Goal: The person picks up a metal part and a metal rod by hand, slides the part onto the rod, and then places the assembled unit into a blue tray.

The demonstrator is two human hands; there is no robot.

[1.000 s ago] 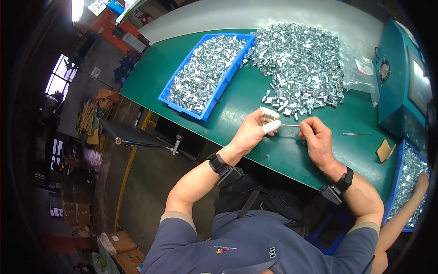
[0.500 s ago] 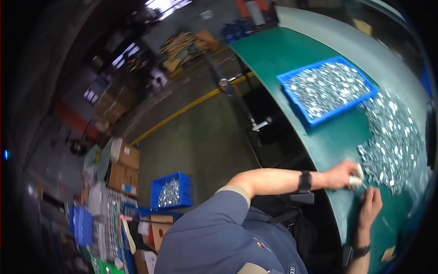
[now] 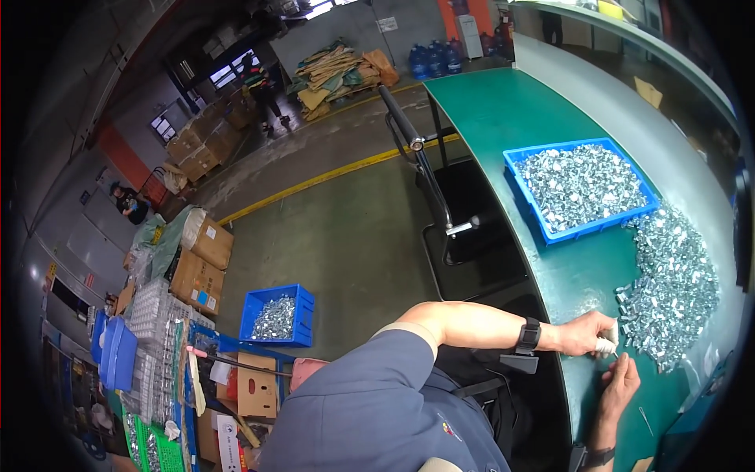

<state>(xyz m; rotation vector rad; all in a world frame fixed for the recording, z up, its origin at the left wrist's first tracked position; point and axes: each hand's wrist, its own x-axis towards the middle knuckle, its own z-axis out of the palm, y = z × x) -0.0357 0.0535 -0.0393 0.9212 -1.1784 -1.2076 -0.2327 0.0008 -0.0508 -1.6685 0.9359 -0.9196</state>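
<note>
My left hand point(image 3: 586, 334), with white covers on some fingers, is closed near the edge of the green table point(image 3: 570, 275). My right hand point(image 3: 621, 381) meets it from below, thumb and fingers pinched together. Between their fingertips shows a thin, light-coloured piece point(image 3: 616, 354), too small to name; both hands appear to grip it. Just beyond them spreads a heap of small shiny metal parts point(image 3: 672, 291). Behind the heap stands a blue crate point(image 3: 562, 234) filled with similar parts. A thin wire-like piece point(image 3: 646, 421) lies to the right of my right hand.
A black chair point(image 3: 472, 259) with a metal-framed armrest stands against the table's left edge. On the floor sits another blue crate point(image 3: 303, 318) of metal parts. Cardboard boxes point(image 3: 197, 279) and stacked trays are at left. Two people point(image 3: 263, 86) are in the background.
The view has shifted, so table, crate and heap appear lower in the picture. My hands stay close together at the thin piece, slightly nearer to each other.
</note>
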